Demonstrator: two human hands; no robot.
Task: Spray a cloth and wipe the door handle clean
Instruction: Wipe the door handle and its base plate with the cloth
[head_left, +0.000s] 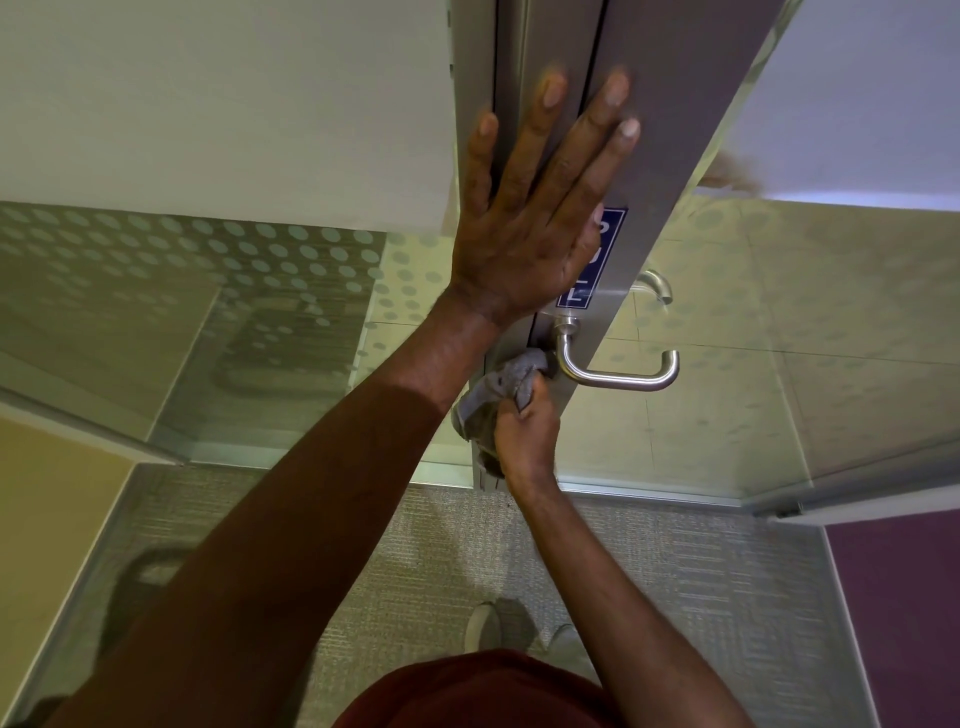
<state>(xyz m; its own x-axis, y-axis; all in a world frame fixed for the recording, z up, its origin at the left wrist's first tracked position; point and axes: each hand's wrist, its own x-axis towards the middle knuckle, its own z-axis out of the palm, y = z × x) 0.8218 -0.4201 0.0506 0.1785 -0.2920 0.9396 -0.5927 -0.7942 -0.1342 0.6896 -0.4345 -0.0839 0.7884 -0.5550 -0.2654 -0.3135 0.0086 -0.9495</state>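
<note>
Grey cloth (506, 397) is bunched tight in the right hand (524, 436), its upper fold pressed against the door frame just left of the door handle (618, 371), at the base where the lever meets its round mount. Judging from this, the spraying looks done and wiping has begun; no spray bottle is in view. The lever's long bar, running right, appears not yet covered by the cloth. The left hand (535, 218) lies flat with fingers spread on the door edge (670, 156) above the handle, steadying it.
</note>
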